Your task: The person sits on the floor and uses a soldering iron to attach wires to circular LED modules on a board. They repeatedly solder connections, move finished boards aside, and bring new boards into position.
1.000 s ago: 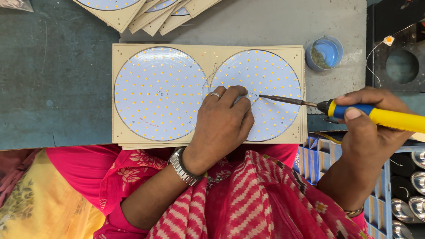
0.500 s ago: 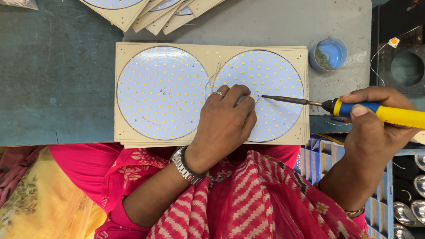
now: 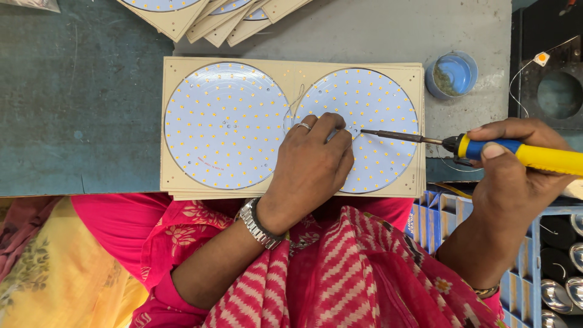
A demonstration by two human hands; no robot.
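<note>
Two round white LED discs (image 3: 226,124) sat side by side in a beige rectangular panel (image 3: 291,73). Left hand (image 3: 313,167) pressed fingers curled on the right disc, just beside the tip of the yellow-and-blue soldering iron (image 3: 461,146) gripped by the right hand (image 3: 516,176). Burn risk judged likely if the tip slipped. Small blue pot (image 3: 451,74) stood near; blue compartment tray (image 3: 452,222) at right.

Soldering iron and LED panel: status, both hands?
Left hand pressed flat on right LED disc. Right hand gripping soldering iron, tip at the disc beside left fingertips. Nothing between tip and board.
</note>
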